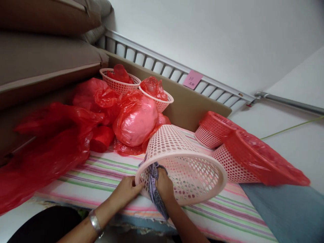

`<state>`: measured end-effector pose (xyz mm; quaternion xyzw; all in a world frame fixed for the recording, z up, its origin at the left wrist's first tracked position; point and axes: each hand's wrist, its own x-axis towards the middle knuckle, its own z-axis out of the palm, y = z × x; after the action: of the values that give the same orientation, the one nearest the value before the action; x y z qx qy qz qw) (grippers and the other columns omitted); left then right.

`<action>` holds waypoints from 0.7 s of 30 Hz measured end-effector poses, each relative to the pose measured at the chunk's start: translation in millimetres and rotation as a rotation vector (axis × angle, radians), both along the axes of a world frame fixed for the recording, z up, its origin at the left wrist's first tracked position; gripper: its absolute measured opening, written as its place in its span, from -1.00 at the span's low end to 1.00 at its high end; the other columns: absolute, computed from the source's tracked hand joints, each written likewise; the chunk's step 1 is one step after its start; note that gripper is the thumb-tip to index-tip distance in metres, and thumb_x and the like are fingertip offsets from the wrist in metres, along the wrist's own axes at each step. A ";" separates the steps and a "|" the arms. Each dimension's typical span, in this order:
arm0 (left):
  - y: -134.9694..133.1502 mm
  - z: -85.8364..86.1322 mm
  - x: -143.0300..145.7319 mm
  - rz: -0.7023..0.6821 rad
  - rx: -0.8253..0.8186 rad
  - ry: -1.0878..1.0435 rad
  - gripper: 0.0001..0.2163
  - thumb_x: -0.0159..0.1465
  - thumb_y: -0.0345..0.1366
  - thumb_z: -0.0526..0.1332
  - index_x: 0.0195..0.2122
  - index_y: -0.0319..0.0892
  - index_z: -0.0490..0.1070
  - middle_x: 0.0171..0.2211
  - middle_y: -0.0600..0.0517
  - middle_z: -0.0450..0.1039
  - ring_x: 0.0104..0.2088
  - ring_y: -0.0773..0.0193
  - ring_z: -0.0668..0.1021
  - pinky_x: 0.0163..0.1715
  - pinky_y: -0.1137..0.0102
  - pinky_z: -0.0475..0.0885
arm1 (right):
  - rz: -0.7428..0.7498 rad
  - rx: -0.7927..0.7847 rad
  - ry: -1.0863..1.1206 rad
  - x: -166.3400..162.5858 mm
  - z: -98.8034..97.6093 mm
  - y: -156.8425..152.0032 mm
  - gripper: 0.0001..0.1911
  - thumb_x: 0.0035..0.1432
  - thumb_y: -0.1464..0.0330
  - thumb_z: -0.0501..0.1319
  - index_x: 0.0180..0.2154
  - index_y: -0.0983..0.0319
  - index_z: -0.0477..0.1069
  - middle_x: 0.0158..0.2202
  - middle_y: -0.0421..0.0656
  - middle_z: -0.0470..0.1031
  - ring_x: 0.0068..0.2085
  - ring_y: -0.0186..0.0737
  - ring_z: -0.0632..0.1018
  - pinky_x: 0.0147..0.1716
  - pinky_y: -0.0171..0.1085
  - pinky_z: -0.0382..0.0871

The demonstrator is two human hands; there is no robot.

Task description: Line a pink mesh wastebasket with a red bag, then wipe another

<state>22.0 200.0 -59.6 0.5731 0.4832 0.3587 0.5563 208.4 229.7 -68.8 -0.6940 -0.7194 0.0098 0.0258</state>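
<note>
A pale pink perforated plastic basket (174,140) lies tipped on its side on the striped cloth (106,182), its mouth turned toward me. My left hand (128,192) is closed on the basket's rim at the left, thumb near the edge. Inside the mouth, my right hand (164,185) grips a purple-grey cloth (155,192) against the left inner wall. Part of the cloth hangs out below the rim. The right hand's fingertips are hidden by the cloth and the hand itself.
Red plastic bags with pink contents (136,118) lie beyond the basket to the left. Two baskets holding red bags stand behind them, one a white basket (159,103). At right are baskets lined with red plastic (243,158). A metal railing (152,57) runs along the wall.
</note>
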 end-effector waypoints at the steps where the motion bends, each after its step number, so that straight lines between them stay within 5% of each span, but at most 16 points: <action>1: -0.8 -2.5 0.2 -0.016 -0.043 -0.010 -0.70 0.13 -0.10 0.13 -0.48 -0.26 0.45 -0.60 0.00 0.48 -0.62 0.22 0.50 -0.63 0.43 0.33 | 0.005 0.000 -0.010 -2.2 1.1 -2.4 -0.65 0.06 0.48 0.02 -0.07 0.26 0.28 -0.05 -0.01 0.39 -0.09 -0.13 0.46 -0.19 -0.31 0.28; 9: -2.4 -22.4 11.6 -0.060 -0.238 -0.151 -0.72 0.16 -0.11 0.07 -0.43 -0.22 0.39 -0.70 0.03 0.45 -0.67 0.27 0.52 -0.62 0.41 0.45 | 0.107 0.005 0.056 -27.6 -0.4 -17.2 -0.67 0.08 0.47 0.01 -0.09 0.25 0.32 -0.13 -0.02 0.41 -0.12 -0.11 0.45 -0.19 -0.28 0.29; 16: -1.3 -30.6 13.4 -0.010 -0.300 -0.180 -0.73 0.13 -0.13 0.11 -0.38 -0.27 0.38 -0.77 0.08 0.40 -0.74 0.33 0.47 -0.69 0.47 0.40 | -0.055 0.048 0.332 -24.3 -7.5 67.6 -0.63 0.14 0.48 -0.06 -0.05 0.31 0.34 -0.07 0.07 0.43 -0.09 -0.04 0.47 -0.09 -0.14 0.28; 21: 0.3 -32.6 12.8 0.001 -0.346 -0.222 -0.71 0.10 -0.12 0.15 -0.42 -0.31 0.42 -0.77 0.04 0.42 -0.75 0.35 0.45 -0.69 0.47 0.39 | -0.011 0.188 0.532 -18.3 -9.4 120.7 -0.60 0.21 0.32 -0.06 0.05 0.25 0.28 0.07 -0.03 0.35 0.13 -0.11 0.30 0.11 -0.11 0.10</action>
<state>34.8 200.3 -92.2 0.4256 0.4738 0.3316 0.6960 190.1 350.4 -78.2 -0.6654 -0.6813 0.1247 0.2783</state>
